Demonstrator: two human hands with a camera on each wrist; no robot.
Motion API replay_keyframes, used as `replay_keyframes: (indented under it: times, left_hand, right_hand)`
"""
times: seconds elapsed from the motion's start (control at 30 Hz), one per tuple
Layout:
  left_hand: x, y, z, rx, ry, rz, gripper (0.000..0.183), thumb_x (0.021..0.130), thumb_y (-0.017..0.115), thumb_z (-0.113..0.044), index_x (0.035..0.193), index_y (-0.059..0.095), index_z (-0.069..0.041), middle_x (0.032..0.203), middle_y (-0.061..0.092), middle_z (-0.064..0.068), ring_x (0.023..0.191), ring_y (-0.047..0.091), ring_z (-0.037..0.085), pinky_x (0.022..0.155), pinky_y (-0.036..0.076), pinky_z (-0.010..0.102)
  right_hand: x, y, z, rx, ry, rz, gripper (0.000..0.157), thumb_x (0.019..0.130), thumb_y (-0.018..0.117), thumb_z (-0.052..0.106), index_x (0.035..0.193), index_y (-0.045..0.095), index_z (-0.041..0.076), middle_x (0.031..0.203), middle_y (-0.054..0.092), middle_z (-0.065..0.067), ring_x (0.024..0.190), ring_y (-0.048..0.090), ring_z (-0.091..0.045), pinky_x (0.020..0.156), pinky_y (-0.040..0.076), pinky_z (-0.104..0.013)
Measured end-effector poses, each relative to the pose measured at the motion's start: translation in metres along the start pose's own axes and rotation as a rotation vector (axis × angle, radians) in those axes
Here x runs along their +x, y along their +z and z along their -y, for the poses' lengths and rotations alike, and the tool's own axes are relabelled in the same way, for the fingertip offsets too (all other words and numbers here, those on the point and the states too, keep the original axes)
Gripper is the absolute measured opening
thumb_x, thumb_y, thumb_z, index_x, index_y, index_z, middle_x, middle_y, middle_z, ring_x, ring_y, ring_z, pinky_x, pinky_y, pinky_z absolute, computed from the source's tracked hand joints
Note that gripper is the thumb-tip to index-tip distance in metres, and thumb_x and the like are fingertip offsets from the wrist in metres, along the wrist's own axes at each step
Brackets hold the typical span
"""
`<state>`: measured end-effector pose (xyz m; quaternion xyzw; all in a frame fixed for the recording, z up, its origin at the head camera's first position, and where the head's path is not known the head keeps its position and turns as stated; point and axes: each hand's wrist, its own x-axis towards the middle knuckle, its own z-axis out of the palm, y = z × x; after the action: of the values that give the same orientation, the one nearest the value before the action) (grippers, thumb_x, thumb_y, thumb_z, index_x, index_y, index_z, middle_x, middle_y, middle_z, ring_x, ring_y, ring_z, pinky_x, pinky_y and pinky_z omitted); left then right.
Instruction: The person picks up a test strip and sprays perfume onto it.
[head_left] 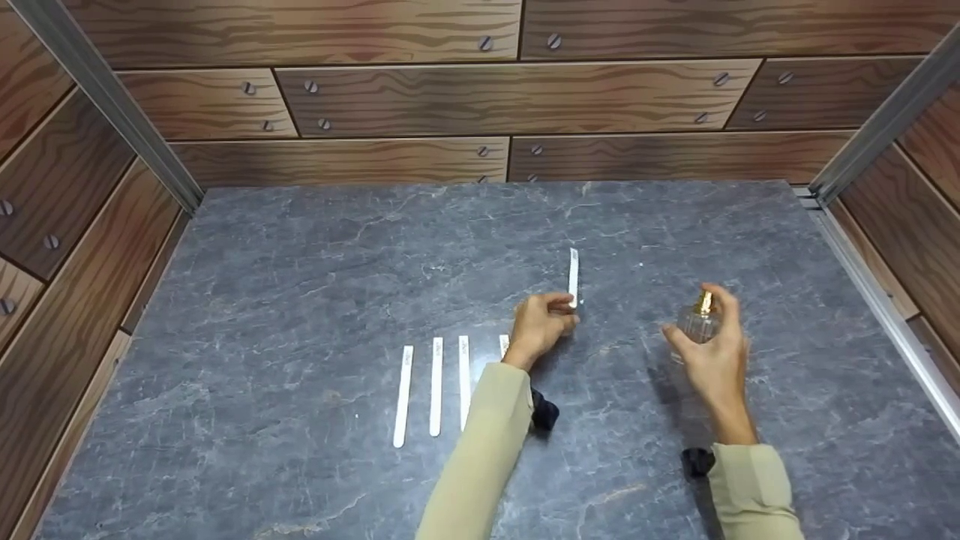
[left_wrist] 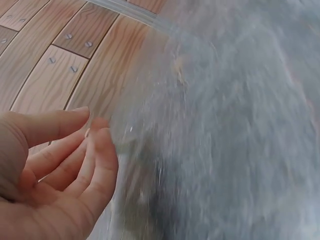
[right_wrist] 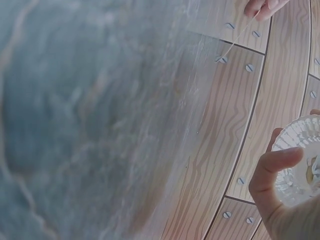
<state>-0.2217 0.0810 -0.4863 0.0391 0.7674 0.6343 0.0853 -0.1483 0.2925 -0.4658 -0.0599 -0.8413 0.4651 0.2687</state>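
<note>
My left hand (head_left: pixel 541 326) pinches a white perfume test strip (head_left: pixel 574 277) by its lower end and holds it upright. Seen edge-on, the test strip (right_wrist: pixel 240 37) is only a thin line in the right wrist view. To the right, my right hand (head_left: pixel 716 364) grips a clear glass perfume bottle (head_left: pixel 696 325), the index finger resting on its gold spray top (head_left: pixel 704 302). The ribbed base of the bottle (right_wrist: pixel 287 187) faces the right wrist camera. Several more test strips (head_left: pixel 436 386) lie in a row beside my left forearm, some partly hidden by it.
A grey marbled tabletop (head_left: pixel 337 255) spreads under both hands. Wood-patterned panels (head_left: pixel 420 97) stand at the back and sides, with metal rails (head_left: pixel 892 315) at the corners and right edge. Black wrist cameras (head_left: pixel 544 411) sit at the cuffs of the light sleeves.
</note>
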Motion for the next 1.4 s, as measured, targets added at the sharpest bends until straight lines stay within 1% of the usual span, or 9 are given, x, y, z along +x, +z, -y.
replay_keyframes:
  times: [0.1, 0.17, 0.3, 0.4, 0.57, 0.8, 0.97, 1.13, 1.4]
  left_hand:
    - [0.0, 0.0, -0.001, -0.062, -0.057, 0.036, 0.047, 0.083, 0.071, 0.01, 0.129, 0.065, 0.006, 0.112, 0.072, 0.02, 0.085, 0.072, 0.017, 0.069, 0.058, 0.022]
    - [-0.001, -0.002, -0.002, -0.059, -0.08, 0.037, 0.052, 0.082, 0.07, 0.01, 0.133, 0.063, 0.004, 0.113, 0.072, 0.02, 0.083, 0.072, 0.017, 0.068, 0.057, 0.022]
    - [-0.004, -0.006, -0.004, -0.052, -0.111, 0.03, 0.052, 0.082, 0.069, 0.01, 0.133, 0.064, 0.001, 0.11, 0.073, 0.02, 0.079, 0.071, 0.017, 0.066, 0.057, 0.023]
    - [-0.01, -0.01, -0.006, -0.067, -0.114, 0.038, 0.048, 0.084, 0.067, 0.011, 0.131, 0.064, 0.003, 0.109, 0.072, 0.02, 0.08, 0.072, 0.019, 0.068, 0.059, 0.025]
    - [-0.02, -0.02, -0.009, -0.036, -0.075, 0.044, 0.039, 0.087, 0.067, 0.01, 0.126, 0.066, 0.006, 0.104, 0.072, 0.018, 0.081, 0.072, 0.021, 0.07, 0.059, 0.027]
    - [-0.034, -0.036, -0.004, 0.115, 0.015, 0.005, 0.032, 0.087, 0.068, 0.009, 0.118, 0.07, 0.005, 0.096, 0.073, 0.011, 0.08, 0.072, 0.018, 0.064, 0.057, 0.023]
    - [-0.045, -0.041, 0.001, 0.193, 0.074, -0.037, 0.031, 0.085, 0.07, 0.009, 0.115, 0.073, 0.003, 0.094, 0.074, 0.011, 0.082, 0.072, 0.019, 0.07, 0.056, 0.023]
    - [-0.054, -0.045, 0.005, 0.22, 0.079, -0.066, 0.031, 0.084, 0.07, 0.01, 0.115, 0.072, 0.003, 0.094, 0.073, 0.013, 0.082, 0.072, 0.021, 0.073, 0.057, 0.026]
    - [-0.064, -0.055, 0.009, 0.247, 0.085, -0.115, 0.031, 0.082, 0.069, 0.012, 0.113, 0.071, 0.005, 0.093, 0.072, 0.016, 0.081, 0.073, 0.024, 0.069, 0.057, 0.026]
  right_hand:
    - [0.0, 0.0, 0.001, -0.005, -0.006, -0.002, 0.069, 0.078, 0.078, -0.01, 0.14, 0.05, 0.005, 0.116, 0.061, -0.027, 0.075, 0.055, 0.0, 0.054, 0.048, -0.012]
    - [0.0, 0.0, 0.001, -0.003, -0.007, -0.001, 0.07, 0.078, 0.079, -0.009, 0.14, 0.05, 0.005, 0.116, 0.061, -0.027, 0.075, 0.055, 0.0, 0.054, 0.048, -0.011]
    - [0.0, 0.0, 0.0, 0.002, -0.006, -0.001, 0.07, 0.078, 0.079, -0.009, 0.14, 0.05, 0.004, 0.119, 0.061, -0.03, 0.076, 0.054, 0.001, 0.054, 0.047, -0.011]
    - [0.0, 0.0, 0.001, -0.005, -0.004, -0.004, 0.07, 0.078, 0.08, -0.008, 0.14, 0.05, 0.005, 0.119, 0.061, -0.03, 0.075, 0.054, 0.002, 0.054, 0.047, -0.011]
    - [0.001, 0.0, 0.002, -0.01, -0.002, -0.012, 0.07, 0.078, 0.08, -0.008, 0.14, 0.051, 0.006, 0.119, 0.062, -0.028, 0.078, 0.055, 0.001, 0.055, 0.048, -0.011]
    - [0.0, 0.001, 0.001, 0.013, 0.013, 0.015, 0.069, 0.08, 0.079, -0.007, 0.141, 0.048, 0.004, 0.132, 0.056, -0.033, 0.074, 0.056, 0.004, 0.054, 0.048, -0.011]
    - [-0.002, 0.001, 0.002, 0.007, 0.014, 0.015, 0.069, 0.08, 0.08, -0.007, 0.141, 0.049, 0.005, 0.126, 0.059, -0.03, 0.072, 0.056, 0.002, 0.052, 0.049, -0.012]
    - [-0.003, 0.0, 0.003, 0.003, 0.019, 0.015, 0.069, 0.08, 0.078, -0.007, 0.141, 0.049, 0.005, 0.127, 0.058, -0.03, 0.073, 0.055, 0.003, 0.052, 0.049, -0.012]
    - [0.0, -0.001, 0.004, -0.004, 0.023, 0.013, 0.069, 0.08, 0.078, -0.007, 0.141, 0.049, 0.005, 0.125, 0.059, -0.029, 0.074, 0.056, 0.002, 0.052, 0.049, -0.012]
